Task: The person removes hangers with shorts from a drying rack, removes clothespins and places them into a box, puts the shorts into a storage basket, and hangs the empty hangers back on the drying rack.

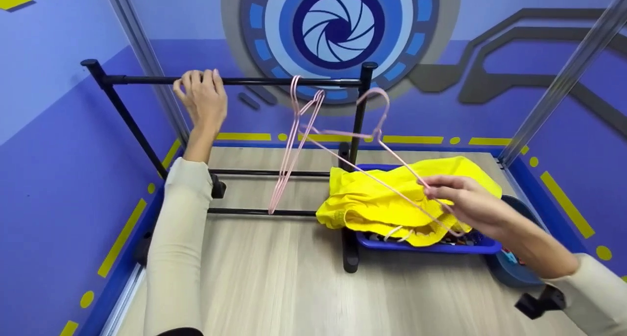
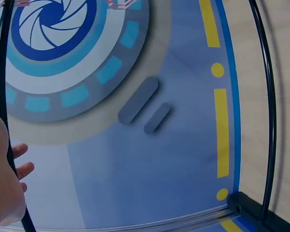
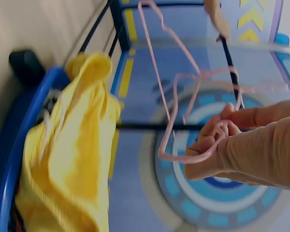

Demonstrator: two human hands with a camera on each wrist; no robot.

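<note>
My left hand point(image 1: 203, 101) grips the black top rail point(image 1: 259, 81) of a garment rack, left of its middle; in the left wrist view its fingertips point(image 2: 25, 170) show behind the bar. My right hand point(image 1: 472, 206) pinches one side of a pink wire clothes hanger point(image 1: 377, 134) between thumb and fingers. This hanger is tilted, with its hook upward near the rack's right post. Other pink hangers point(image 1: 289, 150) hang bunched from the rail. Below the held hanger, a yellow garment point(image 1: 392, 189) with a white drawstring lies over a blue basket point(image 1: 431, 249).
Small dark items show under the garment in the basket. A round dark blue tub point(image 1: 514, 272) stands at the right, partly behind my right forearm. The rack's right foot point(image 1: 350, 260) stands on the wood-patterned surface, beside the basket. Blue panels enclose the back and sides.
</note>
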